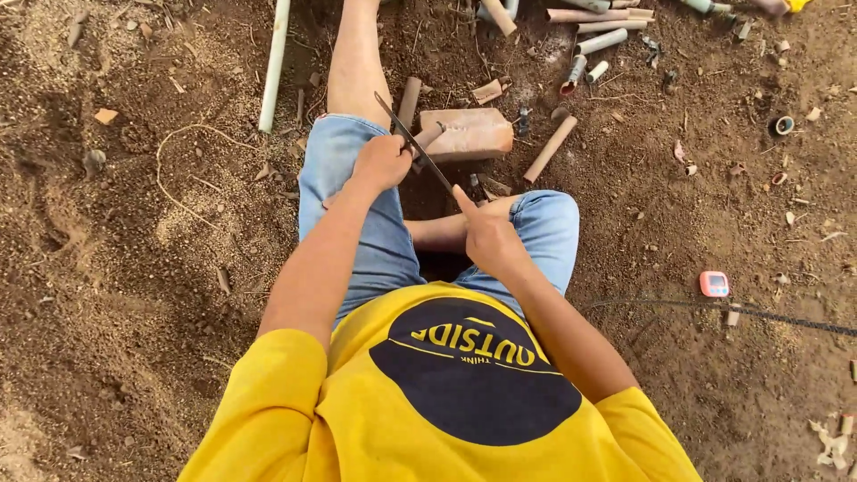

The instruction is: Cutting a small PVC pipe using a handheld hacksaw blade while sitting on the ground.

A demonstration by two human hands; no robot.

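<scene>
Left hand fisted on short pipe piece resting against brick — on bare dirt ground between the knees. Right hand fingers closed on thin saw blade, which crosses the pipe piece.

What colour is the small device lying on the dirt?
Orange-red small device with a pale screen; head view.

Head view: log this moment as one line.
left hand: grips pipe piece on brick | right hand: holds saw blade across pipe | ground: dirt, cut pipe pieces, small orange device
</scene>
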